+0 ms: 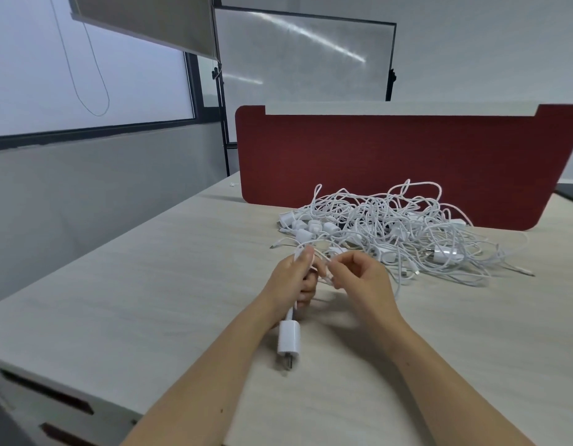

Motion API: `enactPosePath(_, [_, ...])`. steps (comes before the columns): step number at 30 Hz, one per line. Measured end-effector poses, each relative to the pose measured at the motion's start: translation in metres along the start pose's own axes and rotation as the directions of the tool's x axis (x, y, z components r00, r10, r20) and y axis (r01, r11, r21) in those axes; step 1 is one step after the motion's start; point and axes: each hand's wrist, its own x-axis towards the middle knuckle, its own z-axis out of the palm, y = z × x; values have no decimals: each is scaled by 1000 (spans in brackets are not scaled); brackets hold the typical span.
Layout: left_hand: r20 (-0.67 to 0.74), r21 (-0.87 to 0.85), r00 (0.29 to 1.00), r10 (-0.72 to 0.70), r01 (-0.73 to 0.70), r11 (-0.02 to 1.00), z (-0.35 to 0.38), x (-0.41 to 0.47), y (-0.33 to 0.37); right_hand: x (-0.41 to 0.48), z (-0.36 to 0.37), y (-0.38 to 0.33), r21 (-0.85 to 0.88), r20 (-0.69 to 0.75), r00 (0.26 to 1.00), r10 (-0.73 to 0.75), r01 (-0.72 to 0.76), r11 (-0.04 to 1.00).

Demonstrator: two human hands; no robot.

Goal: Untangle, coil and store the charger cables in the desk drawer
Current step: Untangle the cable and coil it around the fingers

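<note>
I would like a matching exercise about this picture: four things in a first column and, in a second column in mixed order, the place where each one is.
Things
1. white charger plug
2. tangled pile of cables
3. red divider
4. drawers

Places
A. at the lower left, under the desk
B. upright along the far edge of the desk
C. just below the left hand, which grips a cable
D. on the desk, in front of the divider

Pairs: 1-C, 2-D, 3-B, 4-A
</note>
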Motion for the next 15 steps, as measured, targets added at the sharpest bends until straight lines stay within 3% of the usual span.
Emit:
enactPosePath(2, [-52, -33, 998, 24, -26, 999, -1, 2, 0, 1, -2, -2, -27, -23, 1000, 4, -5, 1000])
enactPosePath(7, [-154, 9, 987, 44, -44, 999, -1, 3, -4, 1, -2, 0, -355, -30, 988, -151, 131, 926])
enactPosePath(10, [-215, -215, 976, 14, -62, 975, -8, 7, 0, -2, -7, 5, -593, 67, 980, -188, 191, 783])
enactPosePath(13, [-216, -371, 975, -44, -40, 928, -9, 8, 2, -1, -10, 9, -620, 143, 965, -221, 261, 740])
enactPosePath(15, [-207, -428, 973, -99, 0, 904, -6, 8, 2, 0, -10, 11, -561, 162, 950, -267, 311, 767])
